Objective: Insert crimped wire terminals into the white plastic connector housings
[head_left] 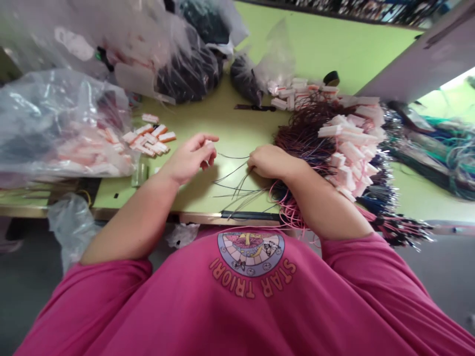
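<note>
Wires (242,181) over the green table (256,129), fanning toward 8 o'clock from the right hand (269,161), which pinches them; left hand (193,156) is half-curled, can't tell if it's holding anything, white plugs (351,148) piled near 3 o'clock

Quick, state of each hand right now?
Left hand: fingers curled, apparently holding a small white piece.
Right hand: closed, holding thin dark wires.
</note>
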Action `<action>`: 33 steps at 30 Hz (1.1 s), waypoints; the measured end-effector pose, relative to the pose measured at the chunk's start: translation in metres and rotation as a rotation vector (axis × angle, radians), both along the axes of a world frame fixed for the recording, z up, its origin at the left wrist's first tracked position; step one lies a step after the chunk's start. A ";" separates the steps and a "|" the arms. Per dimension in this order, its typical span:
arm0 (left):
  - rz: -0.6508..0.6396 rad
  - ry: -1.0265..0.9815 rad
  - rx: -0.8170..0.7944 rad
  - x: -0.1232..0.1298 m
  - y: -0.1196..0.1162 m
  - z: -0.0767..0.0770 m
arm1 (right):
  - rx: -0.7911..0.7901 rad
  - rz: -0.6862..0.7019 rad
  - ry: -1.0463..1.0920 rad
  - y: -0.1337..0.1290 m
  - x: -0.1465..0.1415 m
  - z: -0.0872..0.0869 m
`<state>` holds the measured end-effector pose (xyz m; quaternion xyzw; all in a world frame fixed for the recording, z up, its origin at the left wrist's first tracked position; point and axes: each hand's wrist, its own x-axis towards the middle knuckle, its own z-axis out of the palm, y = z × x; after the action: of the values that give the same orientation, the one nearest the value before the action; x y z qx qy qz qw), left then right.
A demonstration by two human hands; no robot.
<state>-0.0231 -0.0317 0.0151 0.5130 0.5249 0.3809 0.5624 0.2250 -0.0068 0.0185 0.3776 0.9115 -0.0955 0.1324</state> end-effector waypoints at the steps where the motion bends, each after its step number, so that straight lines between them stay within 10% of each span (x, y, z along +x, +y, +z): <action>1: -0.001 -0.017 -0.046 0.001 0.000 -0.002 | -0.003 -0.014 0.006 -0.001 -0.002 0.002; 21: 0.097 -0.173 -0.061 0.033 0.024 0.013 | 0.078 -0.047 0.098 0.003 -0.008 -0.010; 26: 0.178 -0.244 -0.076 0.028 0.032 -0.007 | 0.000 -0.122 0.247 0.002 -0.010 -0.007; 33: -0.028 -0.311 -0.167 0.028 0.027 -0.027 | -0.194 0.042 0.623 0.000 -0.013 -0.013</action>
<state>0.0047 -0.0043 -0.0117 0.4069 0.4540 0.4028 0.6827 0.2116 -0.0070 0.0052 0.2970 0.9024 -0.2899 -0.1158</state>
